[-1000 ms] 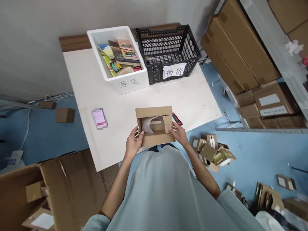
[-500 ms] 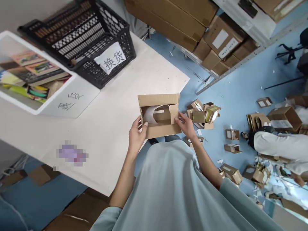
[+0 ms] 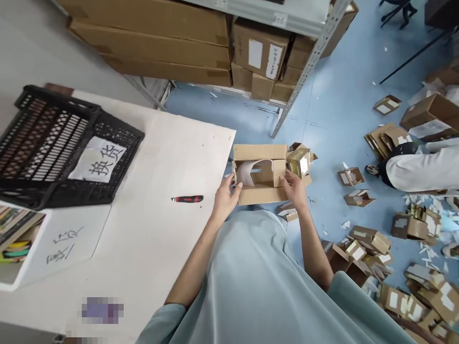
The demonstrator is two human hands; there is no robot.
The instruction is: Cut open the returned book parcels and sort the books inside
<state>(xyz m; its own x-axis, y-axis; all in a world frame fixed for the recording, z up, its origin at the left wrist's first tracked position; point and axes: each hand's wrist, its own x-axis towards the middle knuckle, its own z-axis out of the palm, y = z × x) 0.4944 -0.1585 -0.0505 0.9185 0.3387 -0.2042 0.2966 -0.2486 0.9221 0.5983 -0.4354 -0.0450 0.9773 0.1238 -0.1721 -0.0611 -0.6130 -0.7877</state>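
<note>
Between my two hands is an open cardboard box (image 3: 263, 196), its flaps spread and a curved sheet of white paper (image 3: 245, 173) inside. My left hand (image 3: 226, 197) grips its left end, thumb on the near flap. At the right end, my right hand (image 3: 294, 189) is closed on the box's edge, thumb by the short flap. The box is held in front of my body, just past the table's edge. A red and black utility knife (image 3: 187, 198) lies on the white table (image 3: 154, 248), left of my left hand.
On the table's left stand a black plastic crate (image 3: 118, 134) and a white bin (image 3: 77, 239) of books. A metal shelf (image 3: 304, 71) with cartons is ahead. Cardboard boxes (image 3: 373, 239) litter the blue floor at right, where a person in white (image 3: 416, 167) bends down. A blurred purple patch is lower left.
My view has turned rightward, and the box, still in both hands, has moved off the table corner to over the floor. The utility knife on the table now shows.
</note>
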